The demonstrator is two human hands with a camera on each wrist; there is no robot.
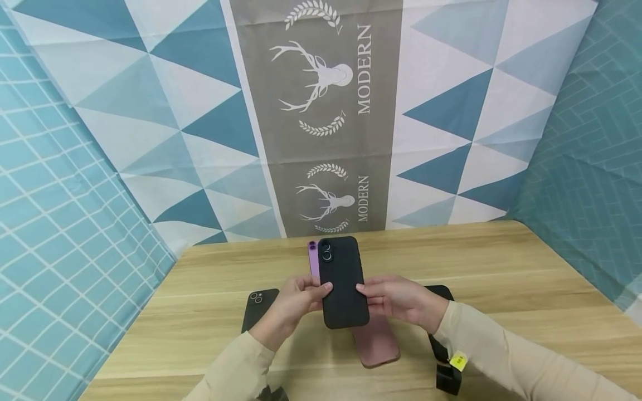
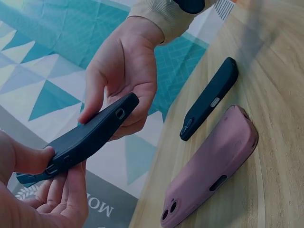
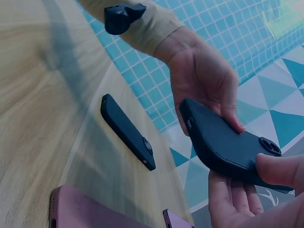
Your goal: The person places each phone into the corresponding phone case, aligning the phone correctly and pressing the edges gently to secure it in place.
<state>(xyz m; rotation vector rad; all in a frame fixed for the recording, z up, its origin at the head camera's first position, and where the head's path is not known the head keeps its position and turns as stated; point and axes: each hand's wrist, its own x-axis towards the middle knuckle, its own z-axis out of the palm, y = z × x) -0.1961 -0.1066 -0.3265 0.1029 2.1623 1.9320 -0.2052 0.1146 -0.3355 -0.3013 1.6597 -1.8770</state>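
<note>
One black phone is held up off the wood-grain counter, overlapping the far end of a pink phone as seen from the head camera. Its back faces the wearer, with two round lenses in the upper left corner. The left hand pinches one long edge, thumb on the back and fingers curled underneath. The right hand pinches the opposite edge in the same way, its thumb also on the back.

The pink phone lies on the counter, back up. Left of it, near the left hand, lies a dark phone with a pair of lenses at its far end. Beyond the pink phone lies a purple phone, partly covered by the raised one. Right of the pink phone, a fourth phone, also black, is largely hidden by the right arm.

Both sleeves are cream; a small yellow tag shows by the right one. Farther back than the pink phone hangs a patterned cloth with white stag heads and the word MODERN printed sideways.
</note>
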